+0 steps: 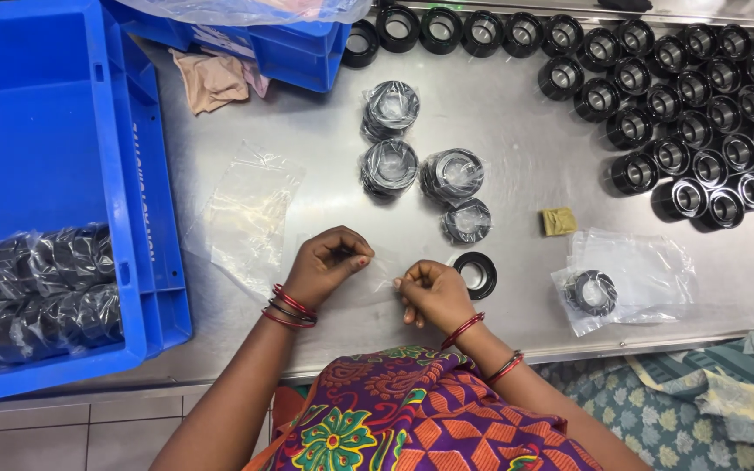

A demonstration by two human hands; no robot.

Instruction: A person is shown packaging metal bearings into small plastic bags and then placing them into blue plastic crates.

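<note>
A clear plastic bag [375,262] is pinched between the left hand [329,262] and the right hand [434,292] over the steel table [517,139]; both are closed on it; a bare black ring [476,274] lies just beside the right hand.

Both forearms extend forward from the torso and converge toward the centre. Left hand [329,262]: fingers curled inward, thumb and fingertips closed in a pinch grip, bangles at the wrist. Right hand [434,292]: fingers curled, pinch grip closed, bangles on the wrist and forearm.
</note>
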